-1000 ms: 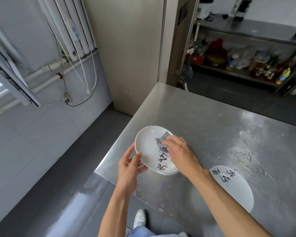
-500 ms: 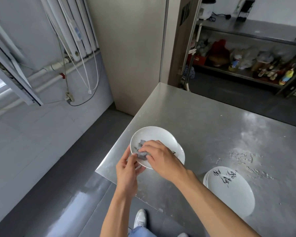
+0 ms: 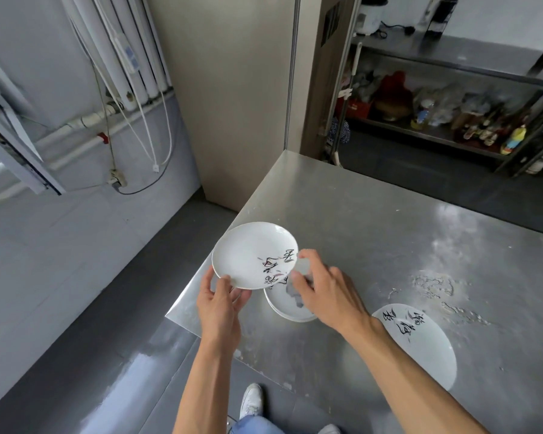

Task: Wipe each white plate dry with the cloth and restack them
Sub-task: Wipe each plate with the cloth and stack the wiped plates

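My left hand grips the near rim of a white plate with black brush writing, held tilted above the steel table's left corner. My right hand is at that plate's right rim, fingers curled, with the grey cloth bunched under them. Just below, partly hidden by the hand and the raised plate, a low stack of white plates rests on the table. A further white plate with writing lies flat to the right, partly covered by my right forearm.
Dried water marks spot the table beyond the right plate. The table's left edge and corner drop to a grey floor. A beige pillar stands behind, and cluttered metal shelves at the far right.
The cloth has left the plate's face; my right hand moved with it to the plate's right rim. The plate rose and shifted left, uncovering the stack beneath.
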A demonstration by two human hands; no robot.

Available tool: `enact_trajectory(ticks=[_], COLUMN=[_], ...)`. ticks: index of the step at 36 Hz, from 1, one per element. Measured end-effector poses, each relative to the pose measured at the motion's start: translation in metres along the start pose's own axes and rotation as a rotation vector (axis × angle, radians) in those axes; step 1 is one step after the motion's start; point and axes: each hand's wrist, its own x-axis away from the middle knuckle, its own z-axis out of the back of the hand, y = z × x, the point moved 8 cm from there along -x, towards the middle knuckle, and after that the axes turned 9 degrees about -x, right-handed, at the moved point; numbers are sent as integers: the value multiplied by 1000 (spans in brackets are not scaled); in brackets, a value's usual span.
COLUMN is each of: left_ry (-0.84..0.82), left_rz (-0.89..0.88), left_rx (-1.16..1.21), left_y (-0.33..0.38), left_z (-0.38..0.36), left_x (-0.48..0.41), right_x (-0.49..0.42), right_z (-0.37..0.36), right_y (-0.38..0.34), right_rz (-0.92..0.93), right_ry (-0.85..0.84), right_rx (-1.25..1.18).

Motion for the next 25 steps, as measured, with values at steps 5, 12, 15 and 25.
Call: enact_trajectory(ticks=[5,12,15,25], left_ry=[-34,-138,-166,-106], left_rz=[29,45,71,-265], left_rx=[48,9,-22,-812], left_y=[1,-4,-10,-9], left_z=[-14,-33,-36,-36], left_x=[1,1,-2,-6], right_x=[5,9,8,4], right_z=[-11,10,14,21], right_y=[-3,-12,-6,14], right_rz=[23,209,222,178], right_ry=[-87,121,171,166], right_rx=[46,22,53,34])
